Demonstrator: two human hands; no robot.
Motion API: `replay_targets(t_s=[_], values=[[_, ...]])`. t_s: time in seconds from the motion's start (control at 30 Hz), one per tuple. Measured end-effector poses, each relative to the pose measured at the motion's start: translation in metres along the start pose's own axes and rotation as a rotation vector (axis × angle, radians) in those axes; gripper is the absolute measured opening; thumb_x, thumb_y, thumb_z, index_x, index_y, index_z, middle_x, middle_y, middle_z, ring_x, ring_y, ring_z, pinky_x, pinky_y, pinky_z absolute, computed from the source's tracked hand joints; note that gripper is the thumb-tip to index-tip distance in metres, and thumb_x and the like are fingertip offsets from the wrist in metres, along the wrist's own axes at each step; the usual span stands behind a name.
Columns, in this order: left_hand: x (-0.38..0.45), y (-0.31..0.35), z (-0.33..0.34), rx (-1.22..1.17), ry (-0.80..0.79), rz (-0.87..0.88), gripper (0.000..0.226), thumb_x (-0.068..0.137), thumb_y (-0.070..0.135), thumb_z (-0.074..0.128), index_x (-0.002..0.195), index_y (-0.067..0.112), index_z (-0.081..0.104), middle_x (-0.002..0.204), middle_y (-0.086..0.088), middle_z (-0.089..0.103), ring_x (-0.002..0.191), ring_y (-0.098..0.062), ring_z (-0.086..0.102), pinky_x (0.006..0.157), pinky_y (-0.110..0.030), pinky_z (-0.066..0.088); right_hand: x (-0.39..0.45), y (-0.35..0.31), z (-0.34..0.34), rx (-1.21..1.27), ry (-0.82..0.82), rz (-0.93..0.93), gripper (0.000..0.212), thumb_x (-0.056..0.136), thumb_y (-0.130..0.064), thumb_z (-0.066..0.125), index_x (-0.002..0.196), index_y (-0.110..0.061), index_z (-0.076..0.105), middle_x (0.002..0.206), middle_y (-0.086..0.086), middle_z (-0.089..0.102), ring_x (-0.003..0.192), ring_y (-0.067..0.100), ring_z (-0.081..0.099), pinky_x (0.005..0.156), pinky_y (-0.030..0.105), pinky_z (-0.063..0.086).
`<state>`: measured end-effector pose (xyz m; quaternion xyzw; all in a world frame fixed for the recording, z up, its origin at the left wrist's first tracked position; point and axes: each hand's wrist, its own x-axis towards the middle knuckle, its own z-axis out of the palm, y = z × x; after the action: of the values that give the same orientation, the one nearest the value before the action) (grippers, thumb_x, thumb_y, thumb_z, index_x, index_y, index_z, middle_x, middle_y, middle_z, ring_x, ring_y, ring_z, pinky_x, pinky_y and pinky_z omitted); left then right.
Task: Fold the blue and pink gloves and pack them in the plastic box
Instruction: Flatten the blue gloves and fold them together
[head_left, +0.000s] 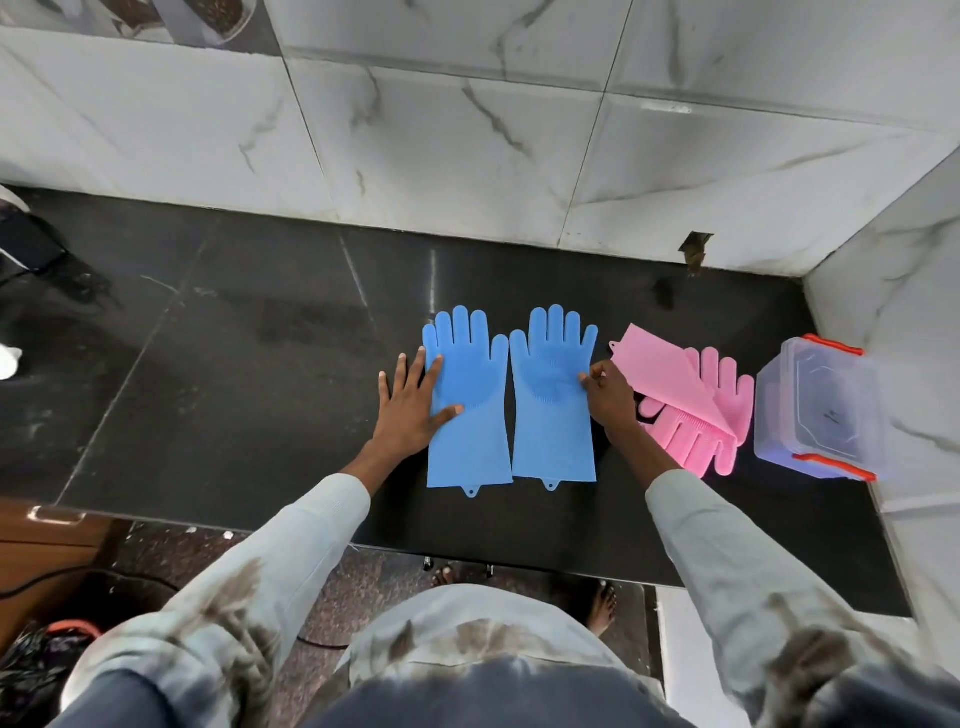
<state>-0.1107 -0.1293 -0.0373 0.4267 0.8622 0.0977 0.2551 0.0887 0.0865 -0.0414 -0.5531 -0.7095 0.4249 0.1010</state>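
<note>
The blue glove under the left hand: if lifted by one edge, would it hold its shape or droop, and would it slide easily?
Probably floppy: the blue glove lies flat and thin, and the similar pink gloves already bend over themselves. It likely grips rather than slides, judging by the rubbery, nubbed look. The left hand rests flat on it.

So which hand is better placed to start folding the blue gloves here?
Probably the right hand. Its fingertips pinch the outer edge of the right blue glove, ready to lift it over. The left hand lies flat and open on the left blue glove, better suited to holding it down.
</note>
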Motion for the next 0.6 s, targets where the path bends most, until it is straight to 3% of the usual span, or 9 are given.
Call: replay_targets(t_s=[0.23, 0.4, 0.53, 0.6], values=[[0.002, 0.001, 0.000, 0.004, -0.005, -0.015, 0.088, 0.108, 0.062, 0.042, 0.174, 0.027, -0.004, 0.182, 0.000, -0.014, 0.170, -0.032, -0.015, 0.135, -0.062, -0.007, -0.003, 0.000, -0.003, 0.002, -0.022, -0.002, 0.016, 0.109, -0.019, 0.054, 0.102, -0.007, 0.047, 0.103, 0.015, 0.057, 0.096, 0.024, 0.052, 0.087, 0.035, 0.043], [0.004, 0.002, -0.002, 0.001, -0.008, -0.023, 0.088, 0.107, 0.063, 0.043, 0.174, 0.028, -0.003, 0.182, 0.000, -0.014, 0.170, -0.033, -0.014, 0.135, -0.062, -0.006, -0.006, 0.002, -0.007, 0.040, -0.013, 0.025, 0.016, 0.109, -0.021, 0.055, 0.107, -0.006, 0.051, 0.121, 0.023, 0.064, 0.100, 0.024, 0.055, 0.097, 0.038, 0.048], [0.004, 0.004, -0.002, -0.018, 0.008, -0.024, 0.088, 0.107, 0.063, 0.045, 0.174, 0.028, 0.000, 0.182, 0.001, -0.011, 0.170, -0.033, -0.013, 0.135, -0.063, -0.007, -0.006, 0.000, -0.008, 0.027, -0.049, 0.038, 0.026, 0.108, -0.026, 0.056, 0.114, -0.001, 0.055, 0.115, 0.017, 0.062, 0.102, 0.026, 0.057, 0.095, 0.039, 0.050], [0.004, 0.004, -0.002, -0.032, 0.016, -0.025, 0.087, 0.106, 0.064, 0.046, 0.174, 0.029, 0.004, 0.183, 0.001, -0.007, 0.170, -0.033, -0.010, 0.135, -0.063, -0.006, -0.006, -0.001, -0.010, 0.025, -0.075, 0.057, 0.037, 0.108, -0.031, 0.057, 0.123, 0.003, 0.058, 0.119, 0.018, 0.064, 0.106, 0.030, 0.060, 0.102, 0.041, 0.054]])
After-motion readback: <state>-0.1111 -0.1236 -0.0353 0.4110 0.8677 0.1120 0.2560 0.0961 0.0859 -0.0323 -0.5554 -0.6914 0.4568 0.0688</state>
